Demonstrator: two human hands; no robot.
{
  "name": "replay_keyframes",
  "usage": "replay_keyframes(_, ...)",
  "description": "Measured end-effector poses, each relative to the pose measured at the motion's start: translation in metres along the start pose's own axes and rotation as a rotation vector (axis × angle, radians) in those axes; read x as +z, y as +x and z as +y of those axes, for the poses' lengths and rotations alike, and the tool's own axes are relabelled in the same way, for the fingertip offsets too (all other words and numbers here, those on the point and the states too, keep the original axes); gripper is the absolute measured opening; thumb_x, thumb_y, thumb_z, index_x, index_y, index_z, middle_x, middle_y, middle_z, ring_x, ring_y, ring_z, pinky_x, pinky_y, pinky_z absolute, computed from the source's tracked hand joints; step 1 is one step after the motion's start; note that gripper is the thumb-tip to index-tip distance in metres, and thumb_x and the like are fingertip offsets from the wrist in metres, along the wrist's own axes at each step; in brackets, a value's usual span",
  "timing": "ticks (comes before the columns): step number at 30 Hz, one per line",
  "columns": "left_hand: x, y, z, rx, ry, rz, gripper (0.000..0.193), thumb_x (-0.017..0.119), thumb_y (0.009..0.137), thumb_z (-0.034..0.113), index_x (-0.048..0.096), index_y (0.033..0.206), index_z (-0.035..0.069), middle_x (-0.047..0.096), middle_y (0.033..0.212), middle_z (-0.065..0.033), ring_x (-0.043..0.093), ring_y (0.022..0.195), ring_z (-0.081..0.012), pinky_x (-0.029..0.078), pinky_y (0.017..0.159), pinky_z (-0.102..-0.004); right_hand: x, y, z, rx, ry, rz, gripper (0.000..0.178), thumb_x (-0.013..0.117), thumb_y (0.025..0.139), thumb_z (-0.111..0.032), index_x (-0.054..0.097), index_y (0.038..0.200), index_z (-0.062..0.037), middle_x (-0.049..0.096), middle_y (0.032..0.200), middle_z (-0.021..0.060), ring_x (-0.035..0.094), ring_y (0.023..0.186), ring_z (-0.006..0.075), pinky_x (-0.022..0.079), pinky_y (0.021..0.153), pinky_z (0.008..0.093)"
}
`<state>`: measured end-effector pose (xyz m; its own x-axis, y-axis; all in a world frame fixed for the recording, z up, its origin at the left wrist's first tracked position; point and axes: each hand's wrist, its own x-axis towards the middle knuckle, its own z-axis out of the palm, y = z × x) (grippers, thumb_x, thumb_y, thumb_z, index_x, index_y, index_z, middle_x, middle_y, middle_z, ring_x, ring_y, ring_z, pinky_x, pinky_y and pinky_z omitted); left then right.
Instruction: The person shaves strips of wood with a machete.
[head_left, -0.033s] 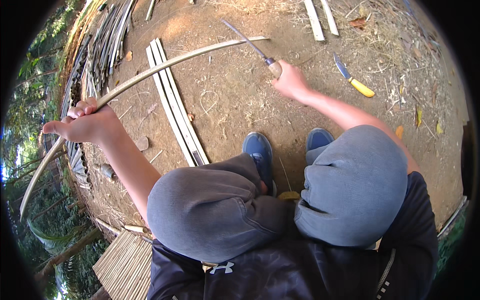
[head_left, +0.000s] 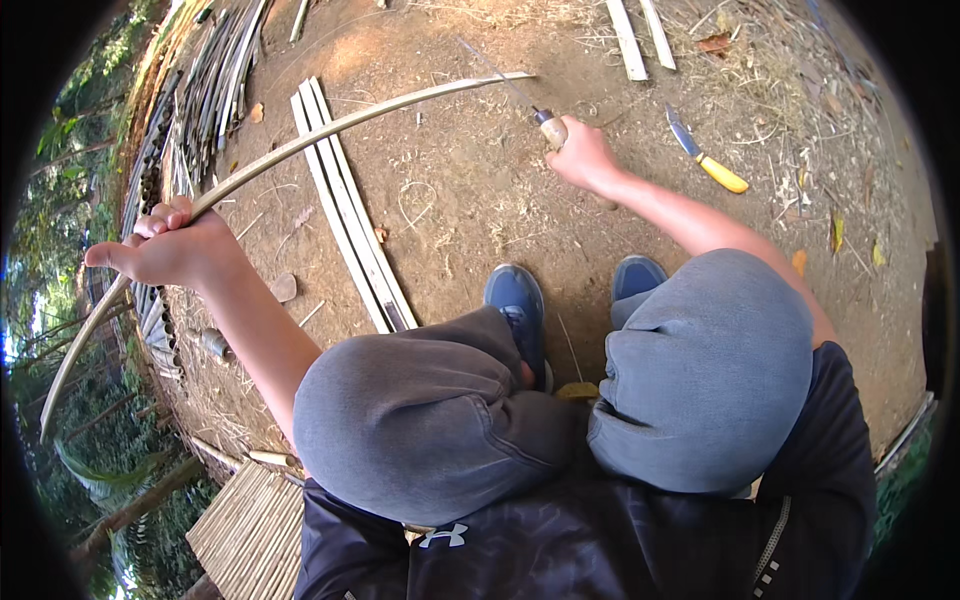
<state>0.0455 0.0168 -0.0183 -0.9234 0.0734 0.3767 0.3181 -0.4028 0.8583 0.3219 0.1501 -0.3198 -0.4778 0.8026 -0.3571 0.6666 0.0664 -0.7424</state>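
A long, curved pale bamboo strip (head_left: pixel 300 143) runs from the far left rim across to the middle. My left hand (head_left: pixel 185 245) is closed round it, thumb stretched out and fingers curled over it. My right hand (head_left: pixel 585 155) grips the light wooden handle of a knife (head_left: pixel 553 129) with a long thin dark blade. That blade points away to the left and crosses over the strip near its far tip; whether they touch I cannot tell. Nearest my right hand on the ground lies another knife (head_left: pixel 705 150) with a yellow handle.
Two pale split bamboo slats (head_left: pixel 350 205) lie beyond my left knee, and more slats (head_left: pixel 628 40) at the far right. A pile of thin dark strips (head_left: pixel 215 95) lies at the far left. Near left is a slatted bamboo surface (head_left: pixel 250 525). My shoes (head_left: pixel 516 300) rest on bare earth.
The knife in my right hand has turned slightly, so its blade looks thinner, and its tip has shifted a little to the right. My left hand and the strip stay almost still.
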Motion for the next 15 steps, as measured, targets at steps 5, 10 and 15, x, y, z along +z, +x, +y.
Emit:
replay_keyframes(5, -0.007, 0.009, 0.0, -0.021, -0.024, 0.023, 0.048, 0.042, 0.105, 0.041, 0.027, 0.067, 0.017, 0.027, 0.053, 0.0045, 0.028, 0.043, -0.0098, 0.026, 0.044, -0.0246, -0.003, -0.017, -0.012, -0.175, -0.005, -0.045, 0.03, 0.066, 0.083, -0.012, 0.058, 0.111, -0.0035, 0.069, 0.084, 0.0145, 0.069, 0.07, 0.0251, 0.054, 0.059, 0.0396)
replay_keyframes(10, -0.015, 0.017, -0.01, -0.018, -0.042, 0.0, 0.031, 0.038, 0.097, 0.023, 0.025, 0.071, 0.016, 0.021, 0.058, 0.0034, 0.023, 0.046, -0.0123, 0.028, 0.047, -0.0296, 0.012, 0.003, 0.032, -0.097, -0.055, -0.011, 0.029, 0.064, 0.084, -0.012, 0.058, 0.111, -0.0061, 0.065, 0.079, 0.01, 0.064, 0.062, 0.0208, 0.051, 0.053, 0.0374)
replay_keyframes(15, -0.021, 0.026, -0.015, -0.01, -0.065, -0.01, 0.028, 0.039, 0.093, 0.022, 0.024, 0.07, 0.016, 0.02, 0.057, 0.0033, 0.023, 0.046, -0.0131, 0.026, 0.048, -0.0311, 0.004, 0.024, 0.021, 0.037, -0.101, -0.063, 0.029, 0.062, 0.085, -0.01, 0.056, 0.112, -0.004, 0.064, 0.08, 0.009, 0.064, 0.064, 0.0198, 0.051, 0.055, 0.037)
